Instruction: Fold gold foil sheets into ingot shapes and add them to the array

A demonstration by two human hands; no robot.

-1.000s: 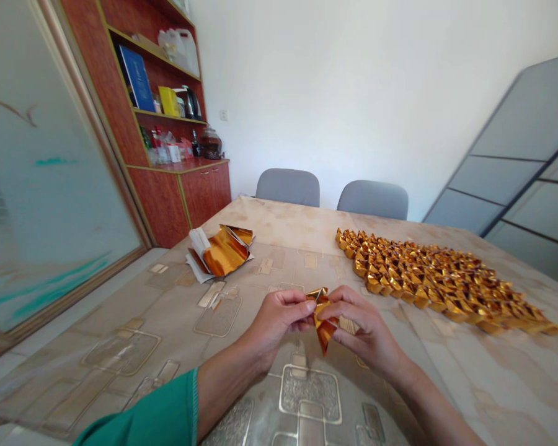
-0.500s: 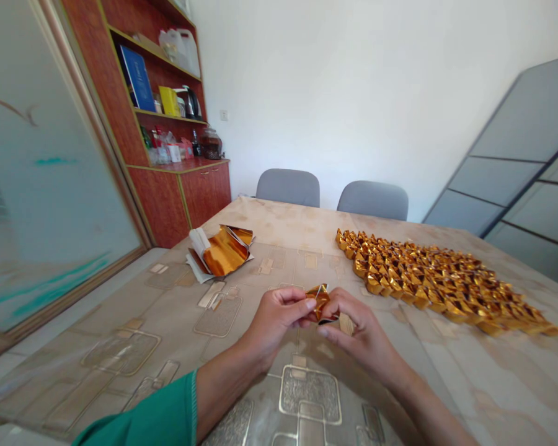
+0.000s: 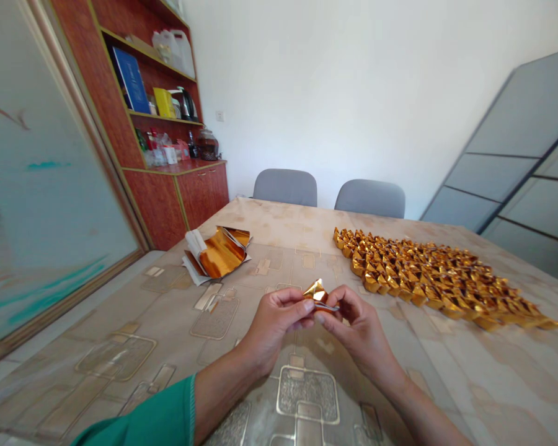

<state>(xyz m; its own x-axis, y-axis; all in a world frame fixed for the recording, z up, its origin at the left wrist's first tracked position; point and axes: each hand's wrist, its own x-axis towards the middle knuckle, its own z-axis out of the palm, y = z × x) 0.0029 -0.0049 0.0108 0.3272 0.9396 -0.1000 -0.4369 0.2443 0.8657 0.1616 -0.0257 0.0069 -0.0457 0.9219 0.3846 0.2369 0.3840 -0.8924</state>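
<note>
Closest in, a green sleeve covers the left arm, and the right forearm comes in bare from the other side. Out front, the left hand has it pinched, thumb on top, gripping the near left side of a gold foil piece! And here's the right hand, thumb and fingers closed on the right end of that same piece, a pale edge showing between them. So the foil sits right between the two hands, over the middle of the patterned surface, its folded point up and catching the light.

Further out to the left, a loose stack of gold sheets lies curled, white edges showing. Over on the right, what a spread: folded gold pieces, packed close together in a slanting block!

Beyond the far edge, two grey chair backs stand side by side. At the back left there's a red-brown cabinet, its shelves carrying a blue folder, a kettle and white jugs, all before a white wall.
</note>
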